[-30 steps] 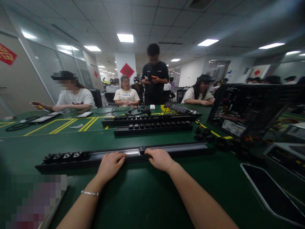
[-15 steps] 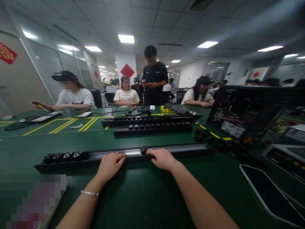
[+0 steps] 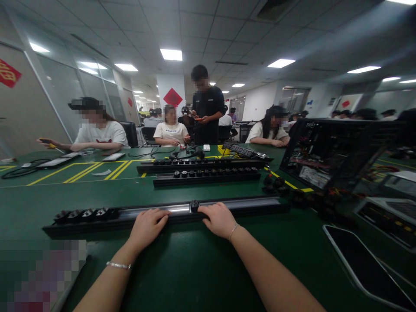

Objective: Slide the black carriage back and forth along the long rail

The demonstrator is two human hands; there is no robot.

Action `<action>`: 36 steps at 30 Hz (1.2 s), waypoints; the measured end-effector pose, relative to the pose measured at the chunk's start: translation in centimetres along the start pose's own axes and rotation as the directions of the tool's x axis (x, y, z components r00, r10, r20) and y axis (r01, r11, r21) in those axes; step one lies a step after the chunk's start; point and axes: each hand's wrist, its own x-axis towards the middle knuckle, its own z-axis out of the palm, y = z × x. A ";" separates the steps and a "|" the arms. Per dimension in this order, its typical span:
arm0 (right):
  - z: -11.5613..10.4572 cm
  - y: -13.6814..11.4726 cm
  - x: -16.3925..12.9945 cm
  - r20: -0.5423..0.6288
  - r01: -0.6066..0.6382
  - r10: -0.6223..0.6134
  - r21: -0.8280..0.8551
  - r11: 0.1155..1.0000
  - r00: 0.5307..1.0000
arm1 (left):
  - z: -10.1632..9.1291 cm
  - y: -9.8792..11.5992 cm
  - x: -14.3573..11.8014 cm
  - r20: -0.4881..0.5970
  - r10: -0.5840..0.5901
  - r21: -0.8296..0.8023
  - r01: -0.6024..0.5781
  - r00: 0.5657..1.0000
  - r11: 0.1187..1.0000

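Observation:
A long black power strip housing [image 3: 253, 209] with a shiny channel lies across the table before me. Several black socket modules [image 3: 87, 213] sit in its left end. One single socket module [image 3: 194, 206] stands in the channel near the middle. My left hand [image 3: 147, 227] is closed over the housing left of that module, thumb along the near side, fingers across the channel. From the right, my right hand [image 3: 219, 219] lies over the housing, its index fingertip against the single module and its thumb at the near wall. The undersides of the fingers on both hands are hidden.
Two more strips [image 3: 208, 178] with sockets lie farther back. An open computer case [image 3: 315, 175] stands at the right, with loose black parts [image 3: 276, 184] beside it. A phone [image 3: 364, 264] lies at the front right. Several people sit or stand beyond the table.
The view has shifted slightly. Both hands keep their places on the housing, and the single module stays at the right fingertip. A seated person across the table has raised a hand.

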 end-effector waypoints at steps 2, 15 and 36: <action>-0.1 -0.1 0.1 -0.001 -0.017 0.017 0.008 1.000 1.000 | 0.0 0.0 0.0 0.002 0.000 -0.002 0.000 1.000 1.000; -0.3 0.5 0.0 -0.018 -0.008 0.009 0.047 0.999 1.000 | 0.1 -0.1 -0.1 -0.011 -0.008 -0.019 0.008 1.000 1.000; -0.8 1.1 -0.4 -0.005 -0.038 0.038 0.058 0.998 0.999 | 0.1 -0.4 0.0 -0.019 0.002 -0.005 -0.003 1.000 1.000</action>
